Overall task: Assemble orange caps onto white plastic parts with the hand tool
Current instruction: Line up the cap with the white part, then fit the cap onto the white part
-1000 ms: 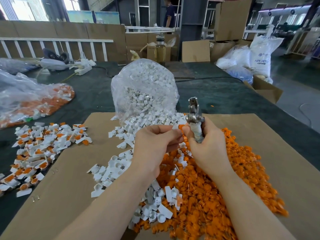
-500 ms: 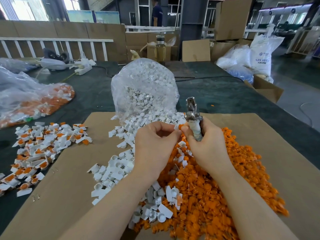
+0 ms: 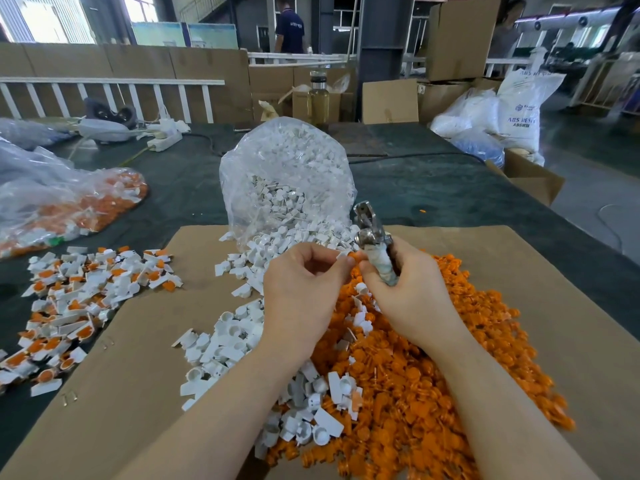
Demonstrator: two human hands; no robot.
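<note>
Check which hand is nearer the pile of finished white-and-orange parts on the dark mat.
Left. The left hand is over the cardboard sheet, on the side toward the finished pile. The right hand, holding the hand tool, sits farther away, beyond the left.

Bare cardboard [image 3: 145,344] open at left, bag of white parts [image 3: 287,181] possibly blocking ahead

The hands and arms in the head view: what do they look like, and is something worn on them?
Both forearms are bare up to the bottom edge of the picture; no sleeve shows. The left hand and the right hand wear no gloves, and no ring, watch or bracelet shows on the sides in view. The fingers have short, plain nails. No markings or cables show.
</note>
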